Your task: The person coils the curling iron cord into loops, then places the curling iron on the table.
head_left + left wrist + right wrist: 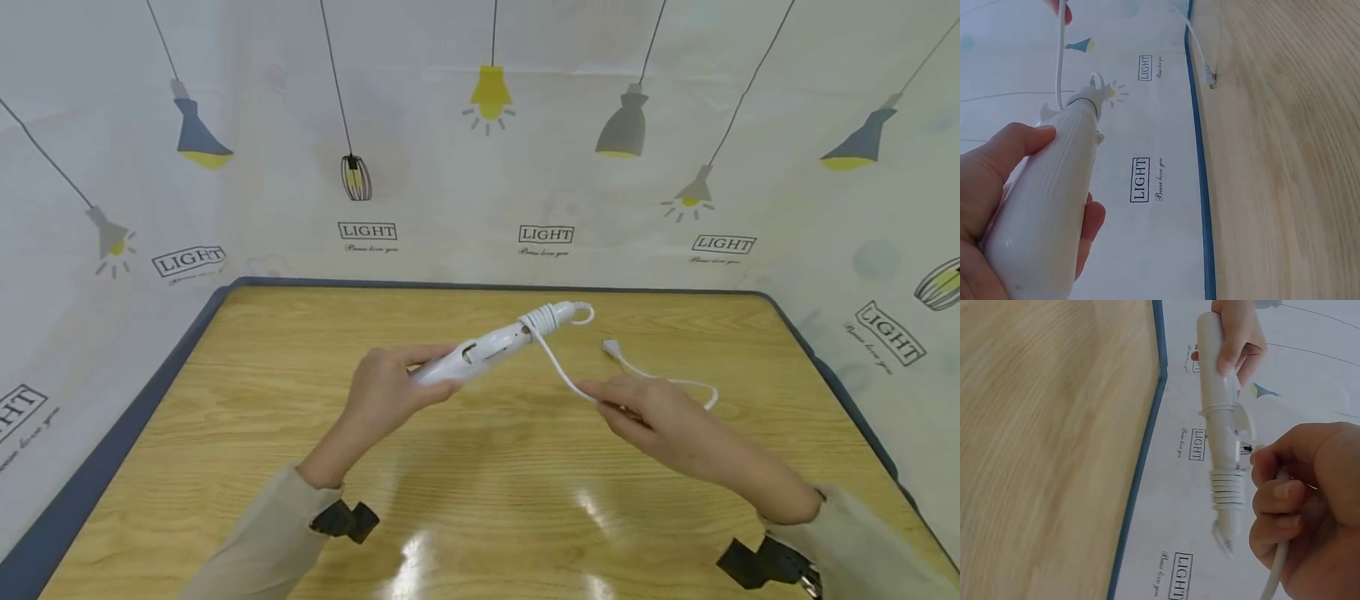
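A white curling iron point(495, 348) is held above the table, slanting up to the right. My left hand point(390, 385) grips its thick end, with the thumb on one side and fingers on the other. White cord point(1227, 490) lies in several coils around the narrow end, with a small loop at the tip. From those coils a length of cord point(553, 360) runs to my right hand point(663, 417), which pinches it; in the right wrist view the fingers curl round it. Beyond the right hand, the cord's free end with its white plug point(611, 347) lies on the table.
The wood-grain table point(247, 417) has a dark blue edge point(495, 287) along the back and sides. Behind it stands a pale wall covering point(427, 108) printed with lamps and the word LIGHT. Black straps with camera mounts are on both wrists.
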Motion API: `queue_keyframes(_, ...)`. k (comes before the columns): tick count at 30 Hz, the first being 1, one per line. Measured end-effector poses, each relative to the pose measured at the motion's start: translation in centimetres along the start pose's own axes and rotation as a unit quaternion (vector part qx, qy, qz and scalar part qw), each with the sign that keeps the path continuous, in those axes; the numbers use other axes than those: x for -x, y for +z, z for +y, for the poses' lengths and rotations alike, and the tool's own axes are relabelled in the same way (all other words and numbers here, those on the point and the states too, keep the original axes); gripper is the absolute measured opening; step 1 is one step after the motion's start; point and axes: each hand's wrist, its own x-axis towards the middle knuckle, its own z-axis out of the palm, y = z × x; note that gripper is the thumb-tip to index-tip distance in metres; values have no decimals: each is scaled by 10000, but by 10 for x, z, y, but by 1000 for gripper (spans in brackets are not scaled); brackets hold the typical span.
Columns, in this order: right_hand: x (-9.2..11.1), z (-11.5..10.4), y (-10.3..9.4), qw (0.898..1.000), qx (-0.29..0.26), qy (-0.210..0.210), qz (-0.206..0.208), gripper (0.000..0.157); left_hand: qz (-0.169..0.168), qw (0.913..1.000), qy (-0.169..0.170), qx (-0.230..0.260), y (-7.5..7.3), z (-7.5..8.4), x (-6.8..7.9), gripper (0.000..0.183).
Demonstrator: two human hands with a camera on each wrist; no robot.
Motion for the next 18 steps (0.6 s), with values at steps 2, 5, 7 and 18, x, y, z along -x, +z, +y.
queue_keyframes(2, 1, 5, 8, 9985, -535, 61, 73, 34, -21, 9992, -209, 340, -2, 1, -1, 42)
queue_keyframes(5, 1, 14, 19, 9921, -1220, 295, 56, 32, -151, 9943, -450, 959, -6, 4, -1, 42)
queue_keyframes(7, 1, 19, 24, 9879, -1494, 410, 50, 33, -252, 9878, -567, 1429, -8, 5, -2, 42)
queue_keyframes(18, -9, 63, 46, 9578, -2824, -233, 493, 36, -956, 9458, -551, 3055, -17, 9, 0, 38)
